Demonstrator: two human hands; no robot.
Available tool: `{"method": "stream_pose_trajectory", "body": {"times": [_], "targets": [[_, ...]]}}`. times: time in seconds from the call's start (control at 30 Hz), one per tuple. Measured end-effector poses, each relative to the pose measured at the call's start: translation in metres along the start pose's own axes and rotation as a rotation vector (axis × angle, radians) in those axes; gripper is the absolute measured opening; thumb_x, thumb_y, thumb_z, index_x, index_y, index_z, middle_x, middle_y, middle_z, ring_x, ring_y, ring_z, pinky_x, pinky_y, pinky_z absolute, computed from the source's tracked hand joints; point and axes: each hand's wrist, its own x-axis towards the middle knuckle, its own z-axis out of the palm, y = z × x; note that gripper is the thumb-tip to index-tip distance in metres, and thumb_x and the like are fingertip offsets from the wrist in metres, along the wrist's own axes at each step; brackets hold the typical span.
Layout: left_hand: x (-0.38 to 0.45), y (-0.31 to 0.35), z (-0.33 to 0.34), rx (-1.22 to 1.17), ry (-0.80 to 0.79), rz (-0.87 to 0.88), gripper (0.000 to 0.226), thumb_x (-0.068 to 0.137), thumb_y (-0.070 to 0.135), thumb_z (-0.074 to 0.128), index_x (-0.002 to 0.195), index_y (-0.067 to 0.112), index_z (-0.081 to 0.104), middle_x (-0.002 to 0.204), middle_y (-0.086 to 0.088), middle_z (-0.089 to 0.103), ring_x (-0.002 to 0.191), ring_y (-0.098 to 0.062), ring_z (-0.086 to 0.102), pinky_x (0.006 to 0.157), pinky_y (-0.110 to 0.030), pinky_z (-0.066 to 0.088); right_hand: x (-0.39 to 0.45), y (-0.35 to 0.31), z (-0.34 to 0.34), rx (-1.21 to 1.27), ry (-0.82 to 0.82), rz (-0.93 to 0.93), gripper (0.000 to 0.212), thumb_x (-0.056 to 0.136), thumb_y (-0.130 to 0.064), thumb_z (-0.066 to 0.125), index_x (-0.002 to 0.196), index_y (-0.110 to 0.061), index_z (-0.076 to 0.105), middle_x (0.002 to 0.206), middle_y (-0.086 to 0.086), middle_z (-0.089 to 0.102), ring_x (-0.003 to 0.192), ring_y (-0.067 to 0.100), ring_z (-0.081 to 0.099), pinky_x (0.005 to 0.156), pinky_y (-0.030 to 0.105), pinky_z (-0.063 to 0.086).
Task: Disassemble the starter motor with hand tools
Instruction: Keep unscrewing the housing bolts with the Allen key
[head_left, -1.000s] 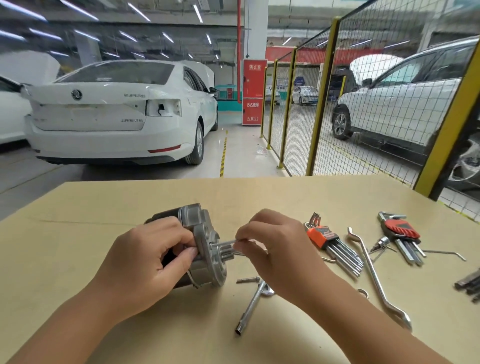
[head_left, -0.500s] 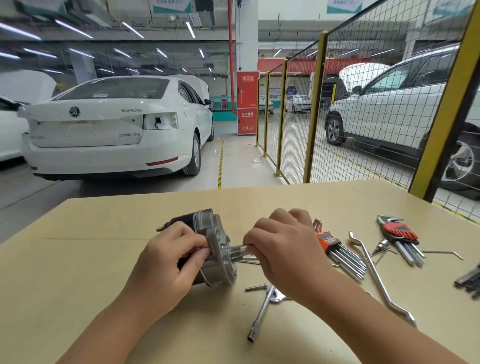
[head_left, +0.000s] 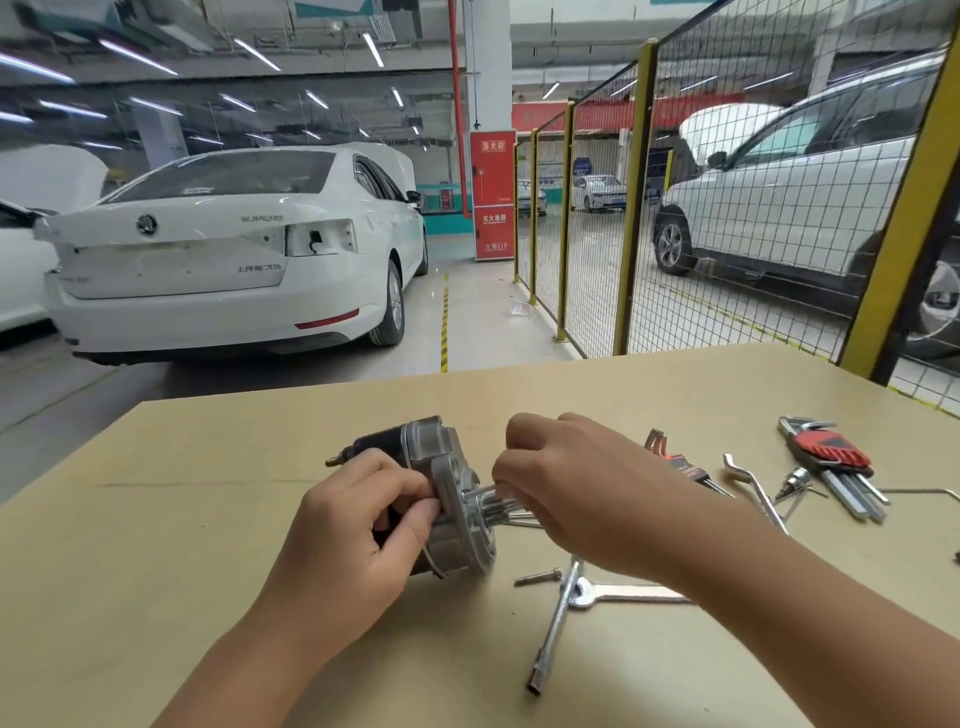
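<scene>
On the worktop (head_left: 156, 597) | left hand (head_left: 358, 540) holds starter motor (head_left: 447, 499) | right hand (head_left: 587, 493) pinches thin tool at gear shaft (head_left: 485, 493) | risk: tool slips, motor rolls onto loose bolt (head_left: 537, 577)

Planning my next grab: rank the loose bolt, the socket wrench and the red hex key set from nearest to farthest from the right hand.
From the right hand, head view:
1. Loose bolt: just below the hand, beside the motor.
2. Socket wrench: below the wrist, running toward the near table edge.
3. Red hex key set: far right of the table.
</scene>
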Motion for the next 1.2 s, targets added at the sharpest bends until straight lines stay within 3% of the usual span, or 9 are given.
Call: {"method": "stream_pose_trajectory", "body": {"times": [0.13,0.33,0.43,0.5,0.6,0.73,1.03,1.1,1.2], "targets": [[0.001,0.002,0.001,0.011,0.007,-0.016,0.008,0.083,0.014,0.072,0.077,0.020,0.071,0.076,0.010,0.053,0.066,-0.011,0.051,0.061,-0.013,0.037,-0.006,-0.006,0.009,-0.199,0.114,0.067,0.014,0.088,-0.016,0.068,0.095,-0.027,0.071,0.091,-0.009,0.060,0.088,0.022,0.057,0.104,0.048,0.041],[0.001,0.006,0.001,0.011,0.014,-0.031,0.008,0.081,0.014,0.072,0.074,0.018,0.072,0.075,0.007,0.053,0.064,-0.013,0.049,0.060,-0.014,0.036,-0.009,-0.017,0.016,-0.269,0.271,0.169,0.022,0.071,-0.010,0.078,0.075,-0.025,0.063,0.075,-0.012,0.057,0.087,0.025,0.060,0.105,0.071,0.033],[-0.001,0.008,0.001,0.000,0.017,-0.050,0.007,0.080,0.014,0.072,0.074,0.018,0.072,0.074,0.007,0.053,0.063,-0.013,0.048,0.059,-0.015,0.036,-0.006,-0.018,0.020,-0.186,0.255,0.185,0.026,0.071,-0.008,0.079,0.079,-0.024,0.060,0.076,-0.010,0.056,0.072,0.025,0.059,0.097,0.060,0.045],[-0.002,0.009,0.001,-0.018,0.013,-0.066,0.007,0.079,0.015,0.072,0.073,0.018,0.072,0.074,0.007,0.053,0.062,-0.013,0.048,0.058,-0.016,0.037,-0.006,-0.017,0.023,-0.098,0.225,0.168,0.027,0.074,-0.008,0.080,0.082,-0.023,0.059,0.076,-0.007,0.056,0.059,0.024,0.055,0.075,0.043,0.053],[-0.002,0.009,0.002,-0.023,0.021,-0.081,0.008,0.079,0.016,0.072,0.072,0.020,0.072,0.071,0.007,0.054,0.063,-0.014,0.049,0.057,-0.018,0.038,-0.010,-0.015,0.025,0.020,0.213,0.126,0.009,0.087,-0.014,0.074,0.087,-0.021,0.069,0.081,-0.002,0.056,0.055,0.025,0.049,0.058,0.034,0.047],[-0.001,0.008,0.003,-0.025,0.025,-0.103,0.017,0.081,0.009,0.079,0.073,0.021,0.072,0.071,0.005,0.055,0.064,-0.016,0.051,0.058,-0.020,0.039,-0.014,-0.011,0.027,0.100,0.232,0.127,0.014,0.100,-0.018,0.060,0.090,-0.012,0.067,0.090,0.004,0.051,0.062,0.028,0.046,0.061,0.034,0.036],[-0.001,0.009,0.004,-0.026,0.026,-0.116,0.026,0.079,-0.006,0.083,0.074,0.018,0.074,0.072,0.003,0.058,0.063,-0.018,0.052,0.057,-0.025,0.041,-0.014,-0.021,0.023,-0.125,0.360,0.251,0.016,0.075,-0.017,0.082,0.077,-0.028,0.070,0.080,-0.013,0.064,0.083,0.023,0.059,0.093,0.056,0.045],[0.000,0.008,0.004,-0.021,0.029,-0.117,0.025,0.079,-0.005,0.083,0.074,0.018,0.074,0.072,0.002,0.058,0.063,-0.018,0.052,0.057,-0.024,0.041,-0.015,-0.022,0.025,-0.090,0.340,0.259,0.020,0.075,-0.014,0.081,0.081,-0.027,0.067,0.078,-0.012,0.062,0.076,0.024,0.059,0.088,0.052,0.048],[0.000,0.009,0.004,-0.022,0.041,-0.093,0.013,0.083,0.010,0.080,0.075,0.018,0.074,0.072,0.002,0.057,0.062,-0.018,0.051,0.057,-0.023,0.040,-0.014,-0.020,0.028,0.052,0.278,0.216,0.023,0.081,-0.008,0.078,0.089,-0.020,0.060,0.074,-0.003,0.054,0.054,0.026,0.047,0.054,0.036,0.048]]}}
